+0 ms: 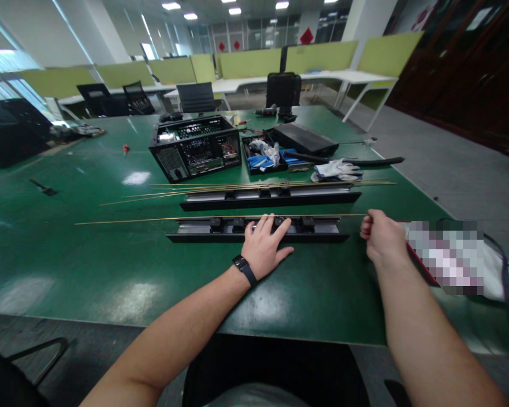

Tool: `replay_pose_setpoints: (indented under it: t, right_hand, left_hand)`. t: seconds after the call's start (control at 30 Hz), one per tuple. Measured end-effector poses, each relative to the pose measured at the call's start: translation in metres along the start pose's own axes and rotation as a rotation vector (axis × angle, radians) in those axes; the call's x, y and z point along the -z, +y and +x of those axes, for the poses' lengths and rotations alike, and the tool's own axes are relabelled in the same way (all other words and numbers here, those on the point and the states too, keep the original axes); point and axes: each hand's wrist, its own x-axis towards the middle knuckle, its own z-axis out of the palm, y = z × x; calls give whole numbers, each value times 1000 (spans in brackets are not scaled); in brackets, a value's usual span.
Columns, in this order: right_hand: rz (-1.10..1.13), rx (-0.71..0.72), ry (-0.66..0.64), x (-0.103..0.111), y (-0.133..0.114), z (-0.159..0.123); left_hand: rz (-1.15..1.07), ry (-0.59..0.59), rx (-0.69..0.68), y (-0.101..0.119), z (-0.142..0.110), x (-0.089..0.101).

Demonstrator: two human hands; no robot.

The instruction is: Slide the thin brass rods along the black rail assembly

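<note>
My left hand (263,246), with a black band on the wrist, lies spread over the middle of the nearer black rail (212,238). Black blocks (307,224) sit along the rail's silvery channel; some are partly hidden by my fingers. A long thin brass-coloured rod (127,221) runs along the rail's far edge and sticks out well past its left end. At the rod's right end my right hand (382,233) is closed, fingers pinched round it. Behind lies a second black rail (271,200), with several more thin rods (152,194) along its far side.
An opened black computer case (195,152) stands at the back. Beside it are a tray of gloves (263,157), a flat black panel (303,139), white gloves (337,169) and a black strip (377,162). A partly blurred-out bag (445,254) lies at right.
</note>
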Motion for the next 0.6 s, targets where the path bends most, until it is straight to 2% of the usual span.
replay_pose_setpoints:
  t: [0.1,0.2,0.27,0.43,0.6]
  right_hand:
    - [-86,8,-151,-15,1,-19]
    - [-191,92,-337,-25,-1,-35]
    - [-247,133,-409,-28,-1,-41]
    - [-325,157,-439,-30,0,-46]
    - [-259,153,-433,-30,1,-45]
  left_hand:
    - [1,2,-1,0,0,0]
    - [4,-4,-5,0,0,0]
    - [7,-5,-5,1,1,0]
    - [19,3,-2,2,0,-1]
    - [24,8,7,3,1,-1]
